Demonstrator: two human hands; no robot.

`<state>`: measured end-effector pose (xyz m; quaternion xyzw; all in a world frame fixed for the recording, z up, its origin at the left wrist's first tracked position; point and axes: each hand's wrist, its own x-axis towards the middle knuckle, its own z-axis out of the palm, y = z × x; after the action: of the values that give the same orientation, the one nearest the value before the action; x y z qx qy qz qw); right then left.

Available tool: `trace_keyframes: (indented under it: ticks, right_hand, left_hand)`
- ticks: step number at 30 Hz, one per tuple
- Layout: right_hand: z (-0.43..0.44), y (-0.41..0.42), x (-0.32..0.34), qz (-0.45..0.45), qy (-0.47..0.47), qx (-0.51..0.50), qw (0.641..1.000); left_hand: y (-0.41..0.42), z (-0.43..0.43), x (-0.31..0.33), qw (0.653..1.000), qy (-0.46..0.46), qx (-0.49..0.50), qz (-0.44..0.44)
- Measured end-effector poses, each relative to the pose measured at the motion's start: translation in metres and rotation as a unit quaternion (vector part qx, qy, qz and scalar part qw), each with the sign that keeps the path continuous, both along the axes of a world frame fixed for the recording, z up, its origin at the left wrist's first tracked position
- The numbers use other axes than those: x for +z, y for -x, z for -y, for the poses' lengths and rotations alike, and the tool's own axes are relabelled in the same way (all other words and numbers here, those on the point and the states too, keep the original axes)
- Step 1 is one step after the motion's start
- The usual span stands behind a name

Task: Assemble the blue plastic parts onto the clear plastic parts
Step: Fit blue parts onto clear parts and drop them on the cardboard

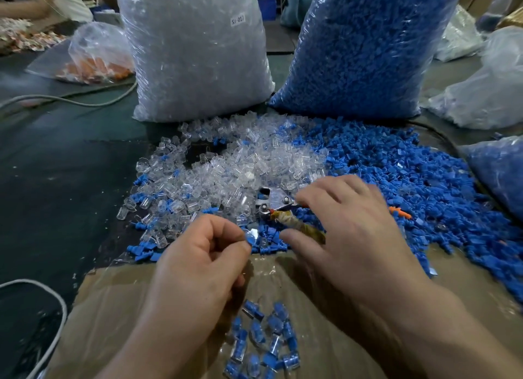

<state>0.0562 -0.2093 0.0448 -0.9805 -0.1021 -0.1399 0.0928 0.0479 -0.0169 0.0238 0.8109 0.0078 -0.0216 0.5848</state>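
A heap of clear plastic parts (226, 163) lies in the middle of the table, with a heap of blue plastic parts (396, 169) to its right. My left hand (203, 259) pinches a small clear-and-blue piece (250, 237) between thumb and curled fingers. My right hand (348, 225) hovers with spread, relaxed fingers over metal pliers (273, 201) whose handle is wrapped in tape. The hand looks blurred. Several assembled clear-and-blue pieces (263, 342) lie on the cardboard close to me.
A big bag of clear parts (195, 47) and a big bag of blue parts (365, 44) stand at the back. A plastic-covered cardboard sheet (119, 308) lies in front. A bag with orange parts (96, 56) sits far left, more bags (489, 90) at right, and a white cable (53, 316) near left.
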Motion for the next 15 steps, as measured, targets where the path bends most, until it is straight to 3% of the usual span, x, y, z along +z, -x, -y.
trace_keyframes:
  ticks: [4, 8, 12, 15]
  right_hand:
    - [-0.022, 0.012, -0.003, 0.027, -0.037, 0.129, 0.991]
    - [-0.022, 0.013, -0.002, 0.033, -0.041, 0.128, 0.99]
    - [-0.022, 0.015, 0.0, 0.023, -0.043, 0.126, 0.991]
    - [-0.025, 0.015, 0.004, 0.013, -0.075, 0.163, 0.984]
  left_hand:
    - [0.003, 0.004, -0.005, 0.996, -0.038, -0.009, 0.078]
    - [0.005, 0.003, -0.003, 0.988, -0.067, -0.033, 0.132]
    - [0.005, 0.002, 0.001, 0.994, -0.015, -0.031, 0.104]
    - [0.0, -0.005, 0.002, 0.997, -0.025, -0.048, 0.06]
